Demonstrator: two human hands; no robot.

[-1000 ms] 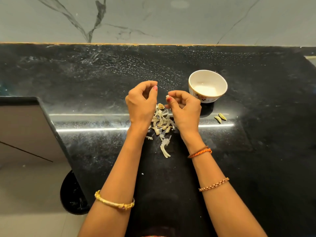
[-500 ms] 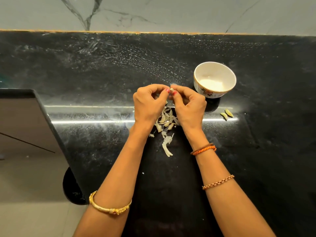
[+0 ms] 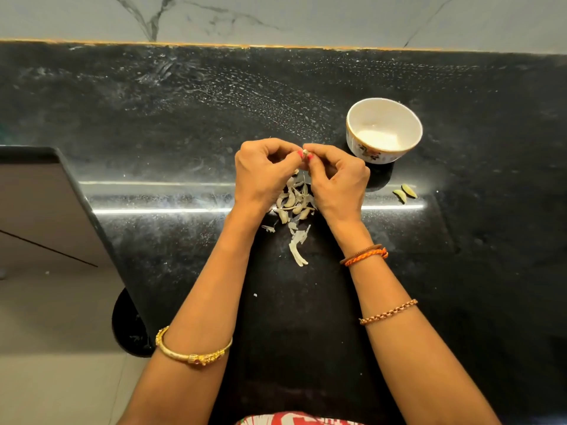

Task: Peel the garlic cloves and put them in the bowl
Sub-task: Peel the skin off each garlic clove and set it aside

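Both the left hand (image 3: 264, 170) and the right hand (image 3: 336, 176) pinch one small garlic clove (image 3: 305, 153) above the table (image 3: 184, 118), left of the bowl (image 3: 384, 130); light, firm, probably slick once bared, it seems best nipped at its ends.

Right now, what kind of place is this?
Likely a home kitchen: a polished black stone counter against a marble-look wall, a small floral bowl, and garlic peels under the hands.
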